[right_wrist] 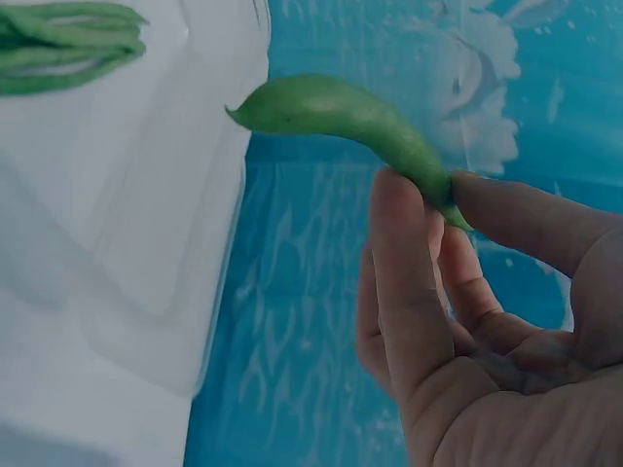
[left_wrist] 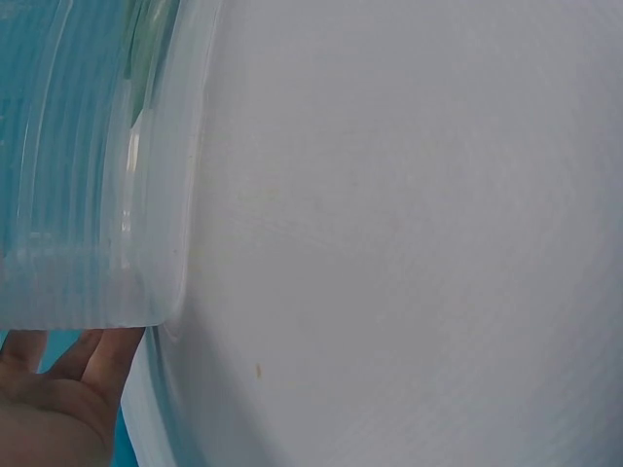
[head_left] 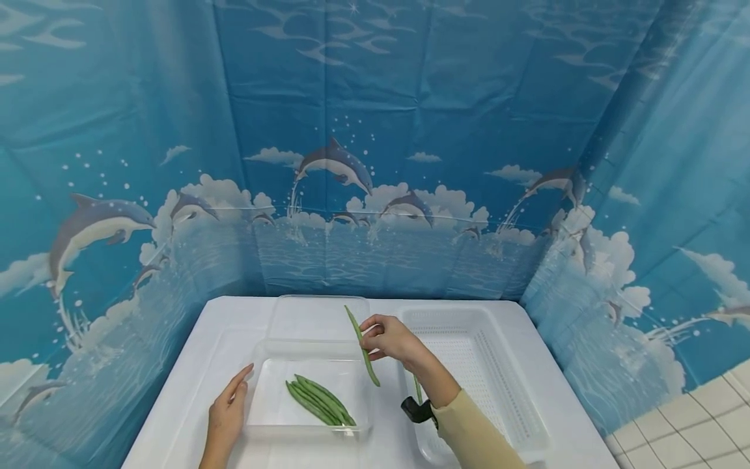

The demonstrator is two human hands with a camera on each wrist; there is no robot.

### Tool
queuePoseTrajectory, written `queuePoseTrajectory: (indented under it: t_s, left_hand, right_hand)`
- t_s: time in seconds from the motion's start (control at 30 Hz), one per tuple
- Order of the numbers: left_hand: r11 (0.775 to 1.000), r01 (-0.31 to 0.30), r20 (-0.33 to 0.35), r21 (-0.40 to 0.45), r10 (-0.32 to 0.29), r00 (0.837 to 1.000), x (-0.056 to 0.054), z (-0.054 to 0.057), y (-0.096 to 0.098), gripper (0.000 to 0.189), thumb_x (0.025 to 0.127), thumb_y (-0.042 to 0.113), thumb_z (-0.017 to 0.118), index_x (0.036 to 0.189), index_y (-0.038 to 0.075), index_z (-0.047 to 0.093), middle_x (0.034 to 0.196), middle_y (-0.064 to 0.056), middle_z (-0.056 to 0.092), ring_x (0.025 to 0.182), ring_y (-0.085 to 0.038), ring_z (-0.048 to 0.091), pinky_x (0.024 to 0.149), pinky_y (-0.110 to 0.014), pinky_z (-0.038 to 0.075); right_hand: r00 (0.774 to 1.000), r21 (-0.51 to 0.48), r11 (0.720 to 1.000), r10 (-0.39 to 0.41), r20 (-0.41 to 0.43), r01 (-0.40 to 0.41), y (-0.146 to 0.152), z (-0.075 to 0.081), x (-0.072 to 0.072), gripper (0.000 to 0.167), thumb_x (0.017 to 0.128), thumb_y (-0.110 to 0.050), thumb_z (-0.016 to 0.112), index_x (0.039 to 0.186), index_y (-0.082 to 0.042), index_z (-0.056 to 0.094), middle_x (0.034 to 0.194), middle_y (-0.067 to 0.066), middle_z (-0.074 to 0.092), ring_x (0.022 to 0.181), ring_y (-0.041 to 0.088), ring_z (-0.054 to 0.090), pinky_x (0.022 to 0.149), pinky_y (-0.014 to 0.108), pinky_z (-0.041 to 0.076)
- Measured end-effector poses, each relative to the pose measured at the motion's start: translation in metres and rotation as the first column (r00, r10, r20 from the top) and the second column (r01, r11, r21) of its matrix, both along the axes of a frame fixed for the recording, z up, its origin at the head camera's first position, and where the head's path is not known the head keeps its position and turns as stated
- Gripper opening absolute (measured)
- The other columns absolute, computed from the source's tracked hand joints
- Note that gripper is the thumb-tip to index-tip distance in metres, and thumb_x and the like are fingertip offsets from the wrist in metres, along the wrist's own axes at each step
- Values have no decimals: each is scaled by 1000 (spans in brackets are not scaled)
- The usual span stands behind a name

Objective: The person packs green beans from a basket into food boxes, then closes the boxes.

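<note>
My right hand (head_left: pixel 391 337) pinches one green bean (head_left: pixel 354 322) between thumb and fingers. It holds the bean above the right edge of a clear plastic container (head_left: pixel 258 426). In the right wrist view, the curved green bean (right_wrist: pixel 321 105) sticks out from the fingertips. Inside the container lies a small bundle of green beans (head_left: pixel 321 400), roughly side by side. My left hand (head_left: pixel 227 412) is at the container's left side with its fingers fairly straight. The left wrist view shows the left hand's fingers (left_wrist: pixel 115 362) by the container's wall (left_wrist: pixel 107 292); whether they touch it I cannot tell.
To the right stands a white perforated basket (head_left: pixel 527 397), with another green bean (head_left: pixel 418 389) partly hidden behind my right wrist. A clear flat lid or tray (head_left: pixel 316 316) lies behind the container. The white table (head_left: pixel 193 365) borders a blue dolphin-print curtain (head_left: pixel 375 260).
</note>
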State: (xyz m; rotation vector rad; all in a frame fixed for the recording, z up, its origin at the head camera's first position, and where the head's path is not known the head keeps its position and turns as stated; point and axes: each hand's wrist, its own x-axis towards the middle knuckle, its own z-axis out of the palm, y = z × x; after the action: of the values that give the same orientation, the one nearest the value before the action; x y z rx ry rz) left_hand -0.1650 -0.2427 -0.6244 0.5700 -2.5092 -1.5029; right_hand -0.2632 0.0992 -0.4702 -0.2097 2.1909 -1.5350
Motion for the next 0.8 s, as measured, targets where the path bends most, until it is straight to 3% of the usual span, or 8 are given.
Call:
queuePoseTrajectory:
  t_s: [0.17, 0.37, 0.6, 0.8]
  left_hand:
    - [1000, -2, -12, -2, 2, 1000, 0, -1, -1, 44, 116, 27, 41, 157, 17, 53, 166, -18, 46, 154, -48, 40, 121, -67, 40]
    - [1000, -4, 0, -4, 4, 1000, 1, -3, -1, 44, 116, 27, 41, 157, 17, 52, 167, -17, 44, 155, -47, 39, 122, -66, 40]
    - [1000, -7, 4, -11, 7, 1000, 3, -5, -1, 44, 116, 27, 40, 157, 16, 53, 166, -17, 44, 154, -47, 39, 121, -66, 40]
    - [1000, 15, -11, 2, -15, 1000, 1, -4, -3, 44, 116, 27, 41, 158, 18, 52, 169, -17, 42, 156, -47, 37, 123, -66, 39]
  right_hand:
    - [997, -3, 997, 81, 11, -81, -34, -9, 4, 26, 96, -3, 73, 120, 0, 66, 94, 10, 67, 81, 20, 74, 79, 43, 70]
    - [988, 35, 988, 148, 42, -150, -65, -35, 5, 18, 93, 0, 74, 110, -3, 69, 88, 9, 68, 75, 18, 71, 78, 46, 70]
    - [985, 156, 974, 156, 69, -165, -95, -67, 14, 15, 89, 6, 76, 99, -4, 71, 77, 8, 68, 66, 18, 70, 67, 42, 69]
    - [979, 292, 934, 192, 70, -204, -108, -79, 18, 14, 87, 7, 78, 94, -3, 72, 70, 7, 66, 59, 16, 64, 62, 38, 67]
